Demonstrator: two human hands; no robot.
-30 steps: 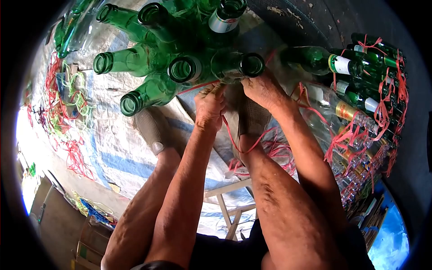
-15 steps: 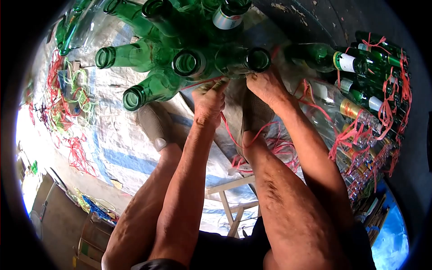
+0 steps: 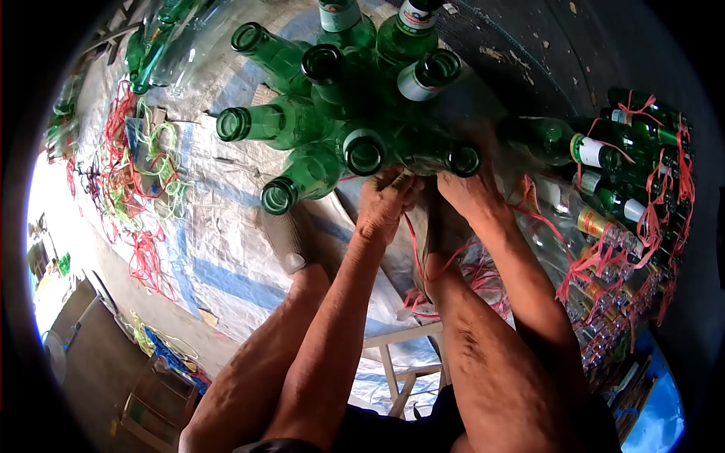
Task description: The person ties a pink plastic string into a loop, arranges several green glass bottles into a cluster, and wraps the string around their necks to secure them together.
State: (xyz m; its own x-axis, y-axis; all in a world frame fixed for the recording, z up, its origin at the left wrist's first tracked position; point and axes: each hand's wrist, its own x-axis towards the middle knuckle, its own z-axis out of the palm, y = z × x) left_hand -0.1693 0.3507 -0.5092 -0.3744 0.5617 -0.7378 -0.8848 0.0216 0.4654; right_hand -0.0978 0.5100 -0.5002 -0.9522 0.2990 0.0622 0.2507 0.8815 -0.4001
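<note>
Several green glass bottles (image 3: 306,174) stand bunched together at the top centre, their open mouths fanning outward. My left hand (image 3: 387,202) is closed in a pinch on red plastic string (image 3: 414,238) just below the front bottles; the string trails down between my legs. Beside it, my right hand (image 3: 474,198) is right against the lower right bottle (image 3: 442,155), with its fingers partly hidden behind that bottle. What the right hand holds, if anything, cannot be made out.
Bundled bottles tied with red string (image 3: 604,196) lie along the right. Tangled red and green strings (image 3: 143,181) lie at left on a white and blue sheet (image 3: 226,283). A wooden stool (image 3: 404,332) stands between my legs, near loose red string (image 3: 483,283).
The view has shifted, so the bottles appear lower and further right. My left hand has moved closer to the front bottles and to my right hand.
</note>
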